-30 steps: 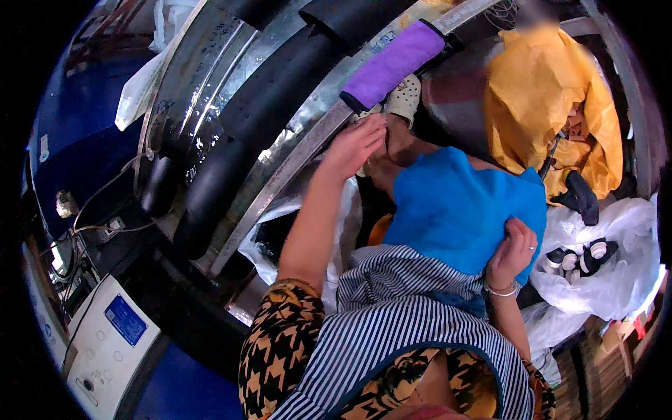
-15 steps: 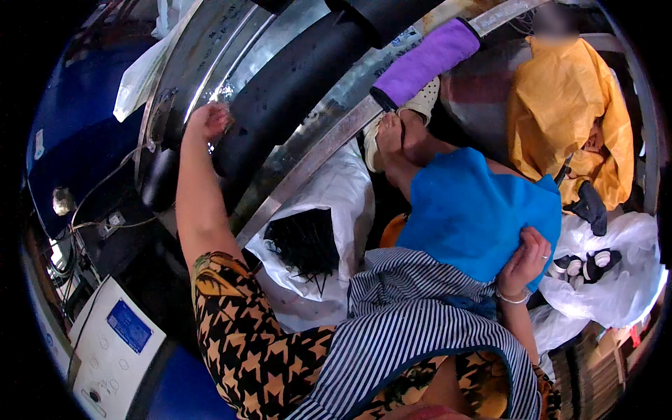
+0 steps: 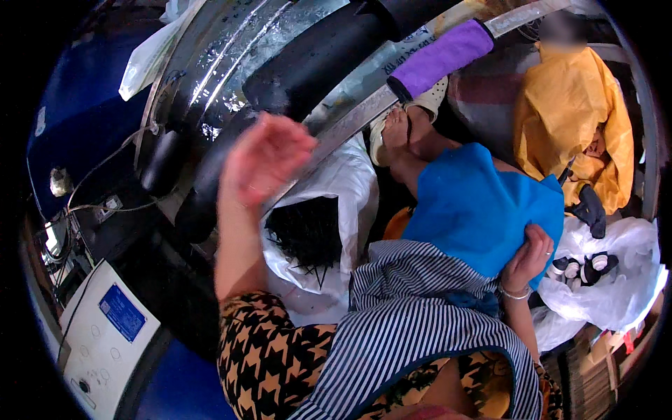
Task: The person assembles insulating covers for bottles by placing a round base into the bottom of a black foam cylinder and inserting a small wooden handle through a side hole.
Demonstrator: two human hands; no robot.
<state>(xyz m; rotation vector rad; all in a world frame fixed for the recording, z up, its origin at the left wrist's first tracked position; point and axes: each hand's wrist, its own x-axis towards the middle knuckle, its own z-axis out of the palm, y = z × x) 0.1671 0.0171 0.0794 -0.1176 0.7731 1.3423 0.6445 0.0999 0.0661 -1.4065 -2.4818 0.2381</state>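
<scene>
My left hand (image 3: 271, 159) is raised over the metal rim (image 3: 315, 148) of a wet metal tank and is smeared by motion. Whether it holds anything does not show. Just below it, a white sack (image 3: 360, 178) gapes around many thin black pieces (image 3: 304, 234). Behind the hand, a thick black padded tube (image 3: 318, 56) crosses the wet tank (image 3: 238, 35). My right hand (image 3: 528, 257) rests on the blue cloth (image 3: 476, 210) over my lap, fingers lying against it near its right edge.
A purple padded sleeve (image 3: 444, 59) wraps the tank's rim. At the right, a person in a yellow garment (image 3: 563, 112) sits beside a white plastic bag (image 3: 584, 301) with black-and-white pieces. A white control panel (image 3: 108, 336) and cables (image 3: 105, 206) are at the left.
My left hand has come away from the tank's wet inside, moving right and nearer to me over the rim. My right hand has stayed on the blue cloth. The view has shifted slightly.
</scene>
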